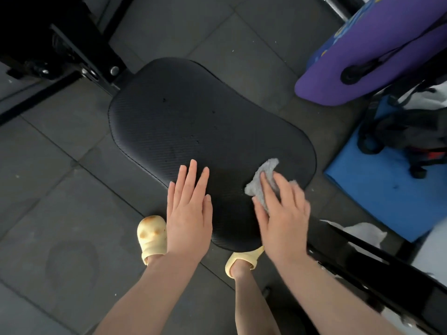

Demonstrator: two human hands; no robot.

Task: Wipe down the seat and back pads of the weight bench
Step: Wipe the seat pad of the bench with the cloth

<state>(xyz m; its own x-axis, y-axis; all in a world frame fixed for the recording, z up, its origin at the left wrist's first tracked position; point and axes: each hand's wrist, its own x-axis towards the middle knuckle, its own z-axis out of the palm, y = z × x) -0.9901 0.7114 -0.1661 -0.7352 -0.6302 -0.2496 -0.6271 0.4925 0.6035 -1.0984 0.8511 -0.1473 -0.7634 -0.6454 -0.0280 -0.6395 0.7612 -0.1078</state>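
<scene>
A black textured pad of the weight bench [193, 122] fills the middle of the view, seen from above. My left hand [189, 209] lies flat on its near edge, fingers together and stretched out, holding nothing. My right hand [281, 213] presses a crumpled grey cloth [262, 182] onto the pad's near right part. The cloth sticks out past my fingertips toward the far side. The pad has a few small dark specks near its centre.
The black metal bench frame [79, 56] runs off at the upper left and another black bar [362, 257] at the lower right. A purple board [377, 56] leans at the upper right above a blue mat [377, 189]. My feet in yellow sandals [152, 235] stand on grey floor tiles.
</scene>
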